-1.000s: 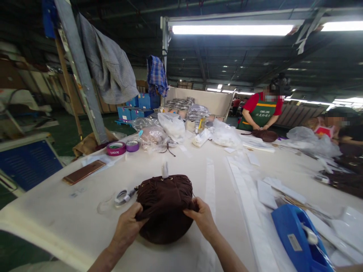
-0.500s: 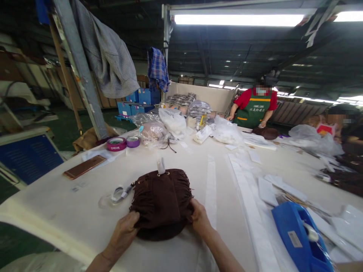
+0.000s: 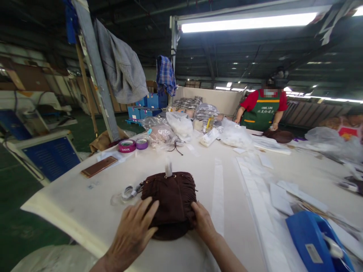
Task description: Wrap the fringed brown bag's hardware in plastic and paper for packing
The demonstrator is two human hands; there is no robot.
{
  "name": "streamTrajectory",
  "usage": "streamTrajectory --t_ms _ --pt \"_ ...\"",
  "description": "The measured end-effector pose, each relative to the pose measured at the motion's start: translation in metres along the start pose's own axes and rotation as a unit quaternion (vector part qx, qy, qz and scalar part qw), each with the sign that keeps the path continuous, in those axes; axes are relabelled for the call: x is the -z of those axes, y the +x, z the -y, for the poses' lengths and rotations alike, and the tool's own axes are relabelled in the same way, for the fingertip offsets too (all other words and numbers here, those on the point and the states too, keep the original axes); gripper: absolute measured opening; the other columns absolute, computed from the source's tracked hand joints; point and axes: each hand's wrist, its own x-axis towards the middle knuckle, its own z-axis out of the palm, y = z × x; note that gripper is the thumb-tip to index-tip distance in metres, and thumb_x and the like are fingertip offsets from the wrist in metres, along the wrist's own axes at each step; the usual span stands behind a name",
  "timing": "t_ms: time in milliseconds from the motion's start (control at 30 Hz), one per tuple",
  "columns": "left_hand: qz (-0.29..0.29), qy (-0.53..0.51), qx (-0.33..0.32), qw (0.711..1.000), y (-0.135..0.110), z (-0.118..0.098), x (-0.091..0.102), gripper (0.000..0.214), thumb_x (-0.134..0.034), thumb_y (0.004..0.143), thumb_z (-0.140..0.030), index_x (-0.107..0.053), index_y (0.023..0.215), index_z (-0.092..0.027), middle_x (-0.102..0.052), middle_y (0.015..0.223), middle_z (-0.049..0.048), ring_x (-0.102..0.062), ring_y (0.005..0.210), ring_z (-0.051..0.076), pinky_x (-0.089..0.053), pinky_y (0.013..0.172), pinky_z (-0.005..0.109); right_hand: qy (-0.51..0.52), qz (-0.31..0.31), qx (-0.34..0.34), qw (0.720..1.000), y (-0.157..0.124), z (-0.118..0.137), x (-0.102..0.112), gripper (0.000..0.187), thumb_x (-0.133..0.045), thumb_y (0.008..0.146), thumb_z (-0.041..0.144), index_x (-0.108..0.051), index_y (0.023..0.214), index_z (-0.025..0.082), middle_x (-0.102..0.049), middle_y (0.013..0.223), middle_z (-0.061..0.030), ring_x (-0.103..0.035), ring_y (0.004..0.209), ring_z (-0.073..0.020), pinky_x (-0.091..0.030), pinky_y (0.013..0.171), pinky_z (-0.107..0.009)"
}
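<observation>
A dark brown fringed bag (image 3: 170, 194) with metal eyelets along its top lies on the white-covered table before me. My right hand (image 3: 203, 222) grips its lower right side, the fingertips partly behind the fabric. Over the bag's lower left side is my left hand (image 3: 133, 230), fingers spread, with the fingertips at the fabric. A white wrapped piece (image 3: 168, 168) sticks up at the top eyelets. Left of the bag, a clear and grey wrapped ring-like piece (image 3: 129, 192) lies joined to its upper corner.
A phone (image 3: 99, 166) and purple tape rolls (image 3: 127, 146) lie at the left. Plastic-wrapped goods (image 3: 161, 136) and white bags (image 3: 234, 133) line the back. A blue tape dispenser (image 3: 314, 241) stands at the right. Across the table a person in a green apron (image 3: 261, 111) handles another brown item.
My left hand has let go of the bag's lower left edge and spread its fingers over that side. My right hand keeps its hold. The whole view has shifted slightly.
</observation>
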Motion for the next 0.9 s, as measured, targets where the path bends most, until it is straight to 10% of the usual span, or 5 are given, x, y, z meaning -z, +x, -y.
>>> streamTrajectory --t_ms 100,267,900 --pt "0.022 -0.087 -0.116 0.989 0.018 -0.020 -0.011 0.030 -0.034 0.089 -0.016 -0.049 0.116 -0.018 -0.054 0.113 0.0075 -0.044 0.108 0.023 -0.030 0.093 0.041 0.005 -0.001 0.009 1.000 0.001 -0.002 -0.001 0.015 -0.046 0.061 0.007 -0.045 0.069 0.020 -0.051 0.072 0.0002 -0.046 0.068 -0.0152 -0.035 0.060 -0.023" --pt "0.081 -0.062 -0.194 0.976 0.014 -0.020 -0.052 0.019 -0.036 0.084 -0.005 -0.050 0.089 -0.018 -0.052 0.074 0.0008 -0.047 0.063 0.015 -0.037 0.059 0.028 0.022 -0.010 -0.010 1.000 0.002 -0.005 -0.006 0.010 -0.045 0.063 0.012 -0.039 0.064 0.020 -0.046 0.060 0.0044 -0.041 0.056 -0.0111 -0.031 0.051 -0.020" --pt "0.179 0.123 -0.050 0.975 -0.015 -0.047 -0.068 0.035 -0.046 0.076 -0.005 -0.051 0.107 -0.021 -0.056 0.111 0.0130 -0.055 0.074 0.019 -0.041 0.069 0.034 0.036 -0.079 -0.071 0.994 0.001 0.030 0.002 0.028 -0.035 0.050 0.004 -0.047 0.068 0.021 -0.053 0.072 -0.0028 -0.051 0.066 -0.0173 -0.041 0.060 -0.028"
